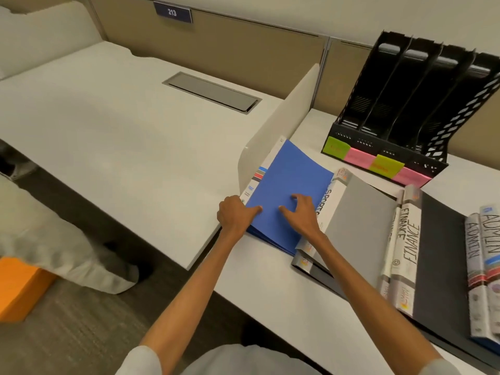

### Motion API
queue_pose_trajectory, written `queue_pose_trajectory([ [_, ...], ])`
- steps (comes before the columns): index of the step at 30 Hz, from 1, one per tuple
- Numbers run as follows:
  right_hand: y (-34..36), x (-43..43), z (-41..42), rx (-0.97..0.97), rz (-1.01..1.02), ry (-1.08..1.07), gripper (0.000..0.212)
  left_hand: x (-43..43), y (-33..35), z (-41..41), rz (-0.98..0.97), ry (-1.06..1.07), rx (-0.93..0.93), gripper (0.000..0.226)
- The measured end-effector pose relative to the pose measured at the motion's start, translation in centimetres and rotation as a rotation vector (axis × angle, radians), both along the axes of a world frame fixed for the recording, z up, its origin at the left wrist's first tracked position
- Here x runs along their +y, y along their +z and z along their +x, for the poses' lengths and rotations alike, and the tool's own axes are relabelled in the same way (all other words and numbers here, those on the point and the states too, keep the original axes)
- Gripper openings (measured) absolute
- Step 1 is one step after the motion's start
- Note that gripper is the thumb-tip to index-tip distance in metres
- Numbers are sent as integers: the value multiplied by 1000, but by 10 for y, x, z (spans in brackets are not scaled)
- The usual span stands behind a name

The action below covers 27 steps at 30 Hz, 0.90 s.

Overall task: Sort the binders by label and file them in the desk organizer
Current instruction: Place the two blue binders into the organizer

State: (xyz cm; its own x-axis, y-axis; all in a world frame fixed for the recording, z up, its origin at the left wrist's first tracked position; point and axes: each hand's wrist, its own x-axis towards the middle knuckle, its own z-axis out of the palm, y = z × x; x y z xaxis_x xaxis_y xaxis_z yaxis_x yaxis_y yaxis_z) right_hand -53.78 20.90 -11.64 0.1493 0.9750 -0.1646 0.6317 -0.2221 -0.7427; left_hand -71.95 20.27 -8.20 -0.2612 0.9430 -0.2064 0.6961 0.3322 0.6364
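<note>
A blue binder (289, 174) with a SPORTS spine lies flat on the white desk (270, 288), against a low divider. My left hand (235, 215) grips its left edge, thumb on the cover. My right hand (304, 212) rests on the cover with its fingers spread and bent. To the right lie a grey binder (359, 226), a dark binder with FINANCE spines (408, 239), and binders marked ADMIN (484, 255). The black desk organizer (411, 109) stands at the back with several empty slots and green and pink labels on its front.
A white divider panel (278, 123) separates this desk from the neighbouring desk (108, 117) on the left, which has a grey cable hatch (212, 92). Below left are an orange box (19, 285) and grey fabric on the floor.
</note>
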Motion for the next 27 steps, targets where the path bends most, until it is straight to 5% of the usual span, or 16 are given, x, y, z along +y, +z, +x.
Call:
queue_pose_trajectory([
  [6,0,0,-1,46,-8,-31,61,2,3,0,15,-4,-114,62],
  [17,27,14,6,212,-15,-119,58,16,32,-2,-160,45,-927,35],
  [21,53,26,10,254,-27,-128,60,27,56,-1,-232,-103,-867,49],
  [27,106,35,16,429,-37,-208,67,28,93,25,34,-152,-769,15],
])
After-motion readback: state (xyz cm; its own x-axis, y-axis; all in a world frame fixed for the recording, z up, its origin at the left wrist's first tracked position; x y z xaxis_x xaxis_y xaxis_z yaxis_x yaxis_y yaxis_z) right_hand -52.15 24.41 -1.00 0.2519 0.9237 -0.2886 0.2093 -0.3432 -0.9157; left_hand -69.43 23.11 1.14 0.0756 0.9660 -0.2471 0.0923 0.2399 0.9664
